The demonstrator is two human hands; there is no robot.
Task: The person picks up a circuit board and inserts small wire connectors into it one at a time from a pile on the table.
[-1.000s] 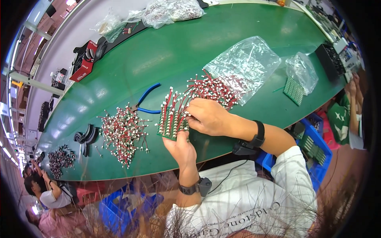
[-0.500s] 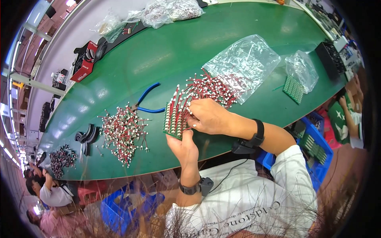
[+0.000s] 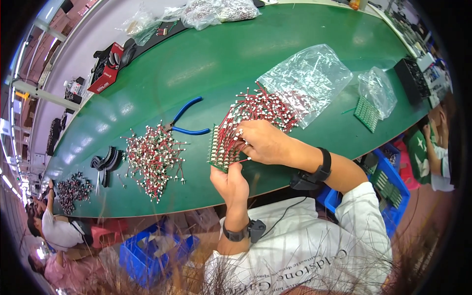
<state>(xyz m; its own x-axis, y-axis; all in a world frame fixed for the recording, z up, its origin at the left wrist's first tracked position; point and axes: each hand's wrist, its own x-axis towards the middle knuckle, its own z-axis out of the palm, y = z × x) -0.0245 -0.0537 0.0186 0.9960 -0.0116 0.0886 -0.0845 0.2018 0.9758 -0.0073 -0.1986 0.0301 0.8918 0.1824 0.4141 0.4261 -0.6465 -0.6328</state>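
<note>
My left hand grips the lower edge of a green circuit board panel, thumb on top, holding it tilted above the table. Rows of small white connectors cover the panel, and red wire leads with white plugs lie across it. Over the panel's right side is my right hand, its fingers pinched among the red leads; they partly hide what they hold, which looks like a red wire lead. One lead sticks out between the two hands. Just beyond the panel lies a heap of red wire leads.
Left of my hands are blue-handled pliers, a pile of small wired parts, black strips and a dark parts pile. A clear plastic bag touches the lead heap. Another green panel lies farther right. Co-workers sit at both sides.
The view has shifted slightly. My right fingers have opened a little and moved up along the leads; a red lead with a white plug now shows below them. My left hand keeps its grip.
</note>
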